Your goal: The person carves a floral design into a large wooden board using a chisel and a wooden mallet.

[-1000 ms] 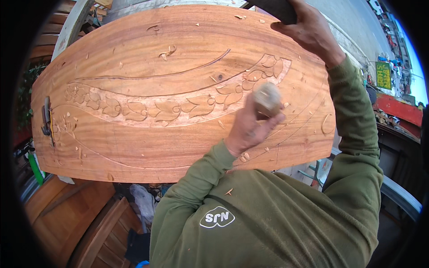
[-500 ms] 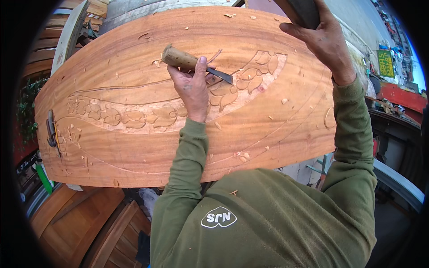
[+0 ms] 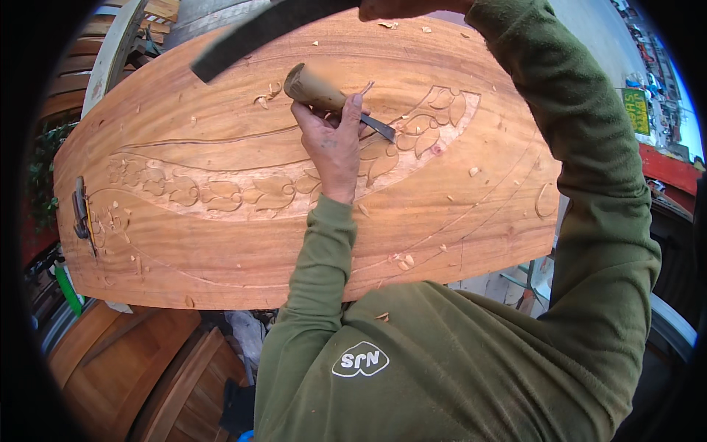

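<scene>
My left hand [image 3: 331,147] grips a chisel by its pale wooden handle [image 3: 309,87], its dark blade [image 3: 379,128] tilted down onto the carved band of flowers and leaves near the right part of a large reddish wooden panel [image 3: 412,243]. Up at the top edge of the view, my right hand [image 3: 409,9] is closed on a long dark striking bar [image 3: 239,43], raised above and to the left of the chisel. Pale shavings [image 3: 405,261] are scattered over the wood.
Some tools [image 3: 82,210] lie at the panel's left end. Stacked wooden door panels [image 3: 121,365] stand below left, with a pale plastic bag [image 3: 243,331] beside them. A pale beam [image 3: 103,74] runs along the back left. A red barrier [image 3: 666,166] and clutter are at right.
My left hand turned the chisel and moved it up to the carving, then slightly right. My right hand swung the dark bar leftward over the panel.
</scene>
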The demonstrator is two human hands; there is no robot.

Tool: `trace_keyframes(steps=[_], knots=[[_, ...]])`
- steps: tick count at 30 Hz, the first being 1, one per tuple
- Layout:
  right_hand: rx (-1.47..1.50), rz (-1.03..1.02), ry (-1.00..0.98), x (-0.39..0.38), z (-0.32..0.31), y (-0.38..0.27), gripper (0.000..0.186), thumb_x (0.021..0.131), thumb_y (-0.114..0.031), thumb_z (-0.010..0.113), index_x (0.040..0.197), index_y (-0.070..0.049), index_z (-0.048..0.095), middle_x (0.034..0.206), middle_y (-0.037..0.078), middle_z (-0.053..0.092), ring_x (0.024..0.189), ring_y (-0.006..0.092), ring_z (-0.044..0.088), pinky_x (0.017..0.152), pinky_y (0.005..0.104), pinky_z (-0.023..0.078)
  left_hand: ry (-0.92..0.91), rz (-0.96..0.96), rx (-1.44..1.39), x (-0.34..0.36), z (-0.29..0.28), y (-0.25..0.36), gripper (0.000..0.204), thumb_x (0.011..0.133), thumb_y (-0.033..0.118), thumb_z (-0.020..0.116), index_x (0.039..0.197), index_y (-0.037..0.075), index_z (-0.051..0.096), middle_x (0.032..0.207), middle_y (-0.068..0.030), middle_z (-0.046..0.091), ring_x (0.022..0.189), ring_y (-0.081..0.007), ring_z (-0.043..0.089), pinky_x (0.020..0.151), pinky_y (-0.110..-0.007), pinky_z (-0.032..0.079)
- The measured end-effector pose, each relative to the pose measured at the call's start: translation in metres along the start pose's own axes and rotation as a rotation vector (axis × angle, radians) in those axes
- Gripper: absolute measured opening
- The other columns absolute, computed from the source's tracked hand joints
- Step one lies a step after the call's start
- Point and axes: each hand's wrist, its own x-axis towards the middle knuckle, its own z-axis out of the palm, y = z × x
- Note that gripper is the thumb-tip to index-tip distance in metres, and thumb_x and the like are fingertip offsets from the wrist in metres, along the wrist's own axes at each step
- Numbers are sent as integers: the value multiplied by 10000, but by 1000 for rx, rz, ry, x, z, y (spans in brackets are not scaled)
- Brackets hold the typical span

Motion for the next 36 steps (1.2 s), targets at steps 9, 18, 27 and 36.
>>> trace_keyframes(steps=[9,18,27,36], knots=[[-65,12,-184,11,20,48,681,864,-123,641,1494,-379,603,1057,20,789,982,290,758,804,474,599,-171,3,44,12,22,7,465,1007,141,781,1299,25,437,1075,-94,681,847,-132,737,651,-235,613],[-86,50,-83,-21,36,58,773,783,-35,665,1498,-327,625,1030,96,770,1004,304,746,818,484,572,-314,-43,94,33,23,11,510,977,139,804,1331,0,464,1101,-116,706,835,-129,732,673,-254,610],[671,463,274,-154,64,49,848,789,-74,857,1573,-105,535,1366,148,709,1252,245,668,1060,374,527,-459,-52,-91,24,8,28,526,1022,272,766,1376,12,478,974,-153,730,678,-198,735,567,-290,633],[819,664,537,-182,103,39,852,802,-176,953,1529,-8,543,1347,116,696,1240,177,629,1080,346,498,-150,-37,-109,73,64,-23,421,1090,533,604,1113,121,521,724,-33,584,479,-102,566,394,-223,401]])
